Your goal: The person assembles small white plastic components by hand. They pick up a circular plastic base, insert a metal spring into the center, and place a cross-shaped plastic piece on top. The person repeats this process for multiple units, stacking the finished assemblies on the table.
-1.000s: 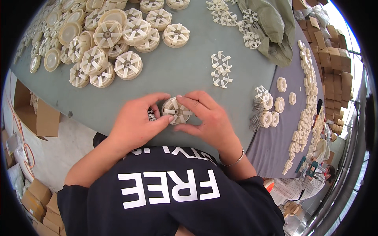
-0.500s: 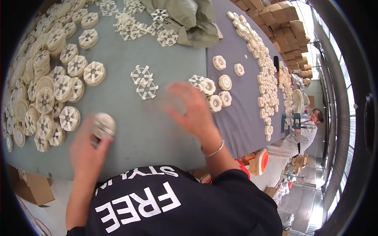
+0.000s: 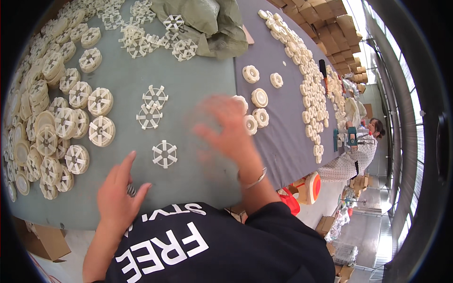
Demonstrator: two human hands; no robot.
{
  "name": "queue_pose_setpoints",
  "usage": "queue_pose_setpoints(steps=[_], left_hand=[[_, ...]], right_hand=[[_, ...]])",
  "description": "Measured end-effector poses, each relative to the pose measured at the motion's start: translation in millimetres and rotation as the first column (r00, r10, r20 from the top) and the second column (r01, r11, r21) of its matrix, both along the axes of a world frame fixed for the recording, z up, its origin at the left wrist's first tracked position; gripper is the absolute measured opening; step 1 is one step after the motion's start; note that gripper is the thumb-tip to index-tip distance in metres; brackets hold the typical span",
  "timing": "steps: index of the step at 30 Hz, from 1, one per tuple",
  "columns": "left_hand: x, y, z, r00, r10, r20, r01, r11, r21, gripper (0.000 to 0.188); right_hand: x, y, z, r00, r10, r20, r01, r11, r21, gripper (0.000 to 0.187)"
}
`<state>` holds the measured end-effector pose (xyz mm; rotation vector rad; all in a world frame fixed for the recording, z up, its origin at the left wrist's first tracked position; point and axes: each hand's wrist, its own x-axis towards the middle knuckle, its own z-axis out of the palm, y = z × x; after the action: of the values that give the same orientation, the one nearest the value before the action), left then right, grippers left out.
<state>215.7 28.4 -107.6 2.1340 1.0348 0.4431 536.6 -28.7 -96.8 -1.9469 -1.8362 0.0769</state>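
Note:
My left hand is near the table's front edge, index finger and thumb spread. A small grey, coil-like piece sits within its curled fingers. Beyond it lies a flat, white spoked ring, with two more spoked rings farther back. My right hand is smeared by motion over the table, thumb and fingers apart, and nothing shows between them. Just beside it, small cream scalloped wheels stand on the purple cloth, partly hidden by the hand. Left of the rings sits a round cream assembly with spokes.
Many cream discs and spoked assemblies are heaped at the left. Loose spoked rings and a crumpled olive sack lie at the back. Rows of small wheels line the right side. A person works beyond.
My left hand has let go of the round cream assembly, which now rests by the heap. A third spoked ring now lies apart in the middle. The whole view has shifted slightly.

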Motion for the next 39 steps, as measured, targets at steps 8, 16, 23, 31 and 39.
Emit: queue_pose_setpoints(steps=[8,16,23,31,39], left_hand=[[42,8,-3,0.956,-0.197,-0.219,0.229,0.965,0.128,0.071],[-26,8,-1,0.986,0.082,0.145,-0.029,0.940,-0.340,0.029],[-13,-3,2,0.808,0.482,0.339,0.031,0.540,-0.841,0.042],[-21,1,10,0.783,0.449,0.430,0.153,0.532,-0.833,0.024],[-25,17,20,0.839,0.465,0.284,0.209,0.206,-0.956,0.027]], right_hand=[[25,17,4,0.956,-0.293,-0.028,0.271,0.914,-0.300,0.054],[-104,12,-7,0.898,0.344,-0.273,-0.348,0.937,0.036,0.057],[-147,1,0,0.698,0.443,-0.563,-0.453,0.882,0.132,0.056],[-132,-4,-8,0.235,0.090,-0.968,-0.280,0.960,0.021,0.038],[-115,19,-5,0.655,0.679,-0.332,-0.556,0.731,0.396,0.037]])
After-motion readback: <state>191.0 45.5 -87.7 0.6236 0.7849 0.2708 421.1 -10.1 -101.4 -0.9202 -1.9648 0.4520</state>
